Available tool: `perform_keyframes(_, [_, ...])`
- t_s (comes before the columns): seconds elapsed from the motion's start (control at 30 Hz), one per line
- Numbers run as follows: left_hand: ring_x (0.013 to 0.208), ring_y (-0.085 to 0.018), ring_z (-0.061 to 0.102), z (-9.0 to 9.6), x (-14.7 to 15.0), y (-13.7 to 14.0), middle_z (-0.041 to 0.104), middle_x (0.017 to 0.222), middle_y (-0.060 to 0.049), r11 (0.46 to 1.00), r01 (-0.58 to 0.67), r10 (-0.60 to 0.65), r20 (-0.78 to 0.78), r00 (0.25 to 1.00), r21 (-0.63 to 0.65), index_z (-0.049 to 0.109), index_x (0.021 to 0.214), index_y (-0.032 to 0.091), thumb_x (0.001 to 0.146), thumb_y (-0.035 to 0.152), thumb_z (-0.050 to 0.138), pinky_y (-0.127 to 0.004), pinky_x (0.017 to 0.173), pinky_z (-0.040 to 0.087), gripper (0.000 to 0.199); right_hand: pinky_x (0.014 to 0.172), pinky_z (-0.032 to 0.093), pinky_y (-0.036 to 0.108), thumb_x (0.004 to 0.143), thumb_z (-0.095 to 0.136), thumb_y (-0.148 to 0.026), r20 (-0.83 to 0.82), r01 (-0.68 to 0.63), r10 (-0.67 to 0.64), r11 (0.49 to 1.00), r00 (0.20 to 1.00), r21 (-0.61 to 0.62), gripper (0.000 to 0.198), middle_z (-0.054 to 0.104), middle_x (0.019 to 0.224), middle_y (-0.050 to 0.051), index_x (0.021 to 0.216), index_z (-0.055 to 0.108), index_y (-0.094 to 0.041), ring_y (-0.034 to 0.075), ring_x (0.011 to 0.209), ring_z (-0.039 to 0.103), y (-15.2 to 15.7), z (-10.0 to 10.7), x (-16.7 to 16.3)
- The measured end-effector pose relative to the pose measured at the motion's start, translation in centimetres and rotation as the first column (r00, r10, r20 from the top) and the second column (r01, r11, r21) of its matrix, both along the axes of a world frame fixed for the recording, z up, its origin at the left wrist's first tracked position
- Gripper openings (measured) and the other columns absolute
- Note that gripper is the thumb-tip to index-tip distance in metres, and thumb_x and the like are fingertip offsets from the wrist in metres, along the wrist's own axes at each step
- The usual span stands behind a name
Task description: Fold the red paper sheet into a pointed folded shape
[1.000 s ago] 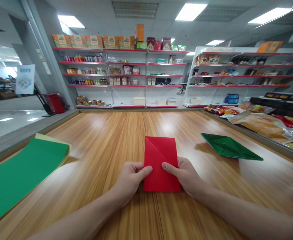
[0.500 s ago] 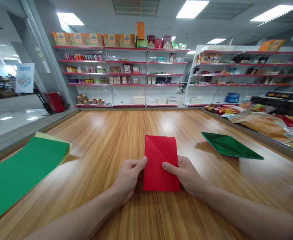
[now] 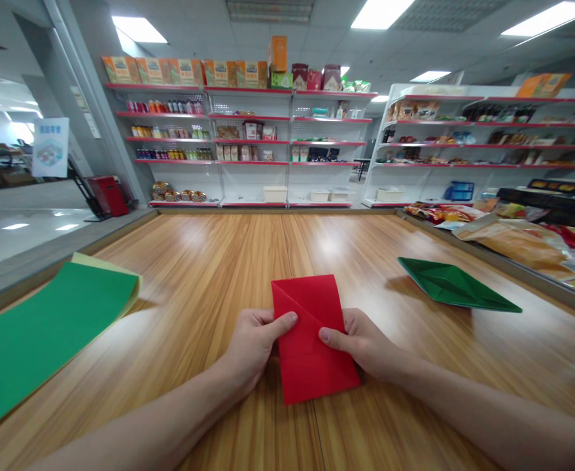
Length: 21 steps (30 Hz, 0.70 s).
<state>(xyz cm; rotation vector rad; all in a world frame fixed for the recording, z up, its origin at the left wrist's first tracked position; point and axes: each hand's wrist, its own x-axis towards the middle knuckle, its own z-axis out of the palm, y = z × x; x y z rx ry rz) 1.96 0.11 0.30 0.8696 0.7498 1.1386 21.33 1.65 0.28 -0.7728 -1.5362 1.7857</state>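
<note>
Pinching red paper [image 3: 311, 369] from both sides, left hand [image 3: 255, 343] and right hand [image 3: 365, 343], midway between table [image 3: 209, 275] side edges. Diagonal fold done, more folding probably left. Green folded piece [image 3: 456, 285] near right edge looks further along.

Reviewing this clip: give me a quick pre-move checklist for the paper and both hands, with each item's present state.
1. Left hand has a grip on the red paper: ok, thumb on its face near the left edge.
2. Right hand has a grip on it too: ok, thumb on the face at the right.
3. Red paper straight in view: not ok, its top and bottom edges slant up toward the right.
4. Back of the red paper flat: cannot tell, hidden.
5. Green folded paper and green sheet apart from both hands: ok.
</note>
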Motion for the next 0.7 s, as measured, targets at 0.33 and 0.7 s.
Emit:
perform_keyframes(0.33, [0.071, -0.026, 0.069, 0.09, -0.09, 0.10, 0.074, 0.081, -0.015, 0.998, -0.063, 0.063, 0.021, 0.998, -0.002, 0.073, 0.087, 0.006, 0.072, 0.029, 0.076, -0.039, 0.070, 0.055, 0.028, 0.073, 0.053, 0.035, 0.079, 0.067, -0.042, 0.076, 0.070, -0.073, 0.997, 0.994, 0.045, 0.035, 0.071, 0.088, 0.009, 0.098, 0.069, -0.012, 0.021, 0.078, 0.067, -0.06, 0.07, -0.21])
perform_keyframes(0.7, [0.055, -0.017, 0.065, 0.54, 0.69, 0.04, 0.072, 0.069, -0.008, 0.987, -0.159, 0.159, 0.088, 0.983, -0.010, 0.068, 0.076, 0.010, 0.078, 0.038, 0.069, -0.024, 0.051, 0.049, 0.028, 0.060, 0.049, 0.026, 0.080, 0.067, -0.039, 0.043, 0.008, -0.010, 0.999, 0.999, 0.040, 0.029, 0.069, 0.079, 0.009, 0.084, 0.067, -0.010, 0.018, 0.069, 0.065, -0.53, -0.20, -0.52])
